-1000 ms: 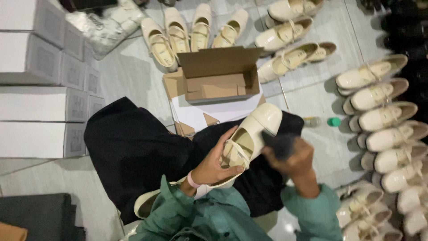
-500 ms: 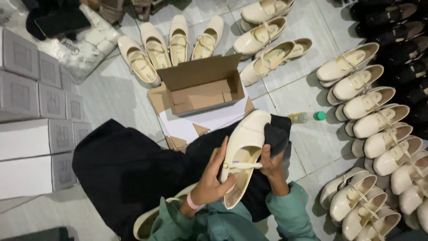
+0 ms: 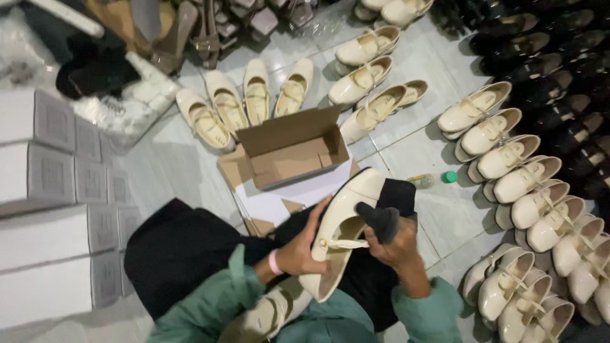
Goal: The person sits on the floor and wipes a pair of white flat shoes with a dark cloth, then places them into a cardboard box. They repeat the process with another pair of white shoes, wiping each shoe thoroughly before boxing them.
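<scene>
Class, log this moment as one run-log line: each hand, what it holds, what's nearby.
left hand: holds cream shoe | right hand: presses dark cloth on shoe | nearby: open cardboard box

Cream shoe [image 3: 340, 238], dark grey cloth [image 3: 379, 219], brown cardboard box [image 3: 289, 149], green sleeves [image 3: 210, 305].

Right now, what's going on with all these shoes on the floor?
A seated person holds a cream strapped shoe in the left hand, while the right hand presses a dark cloth against it. Another cream shoe lies in the lap. An open cardboard box sits just ahead, with rows of cream shoes on the tiles.
</scene>
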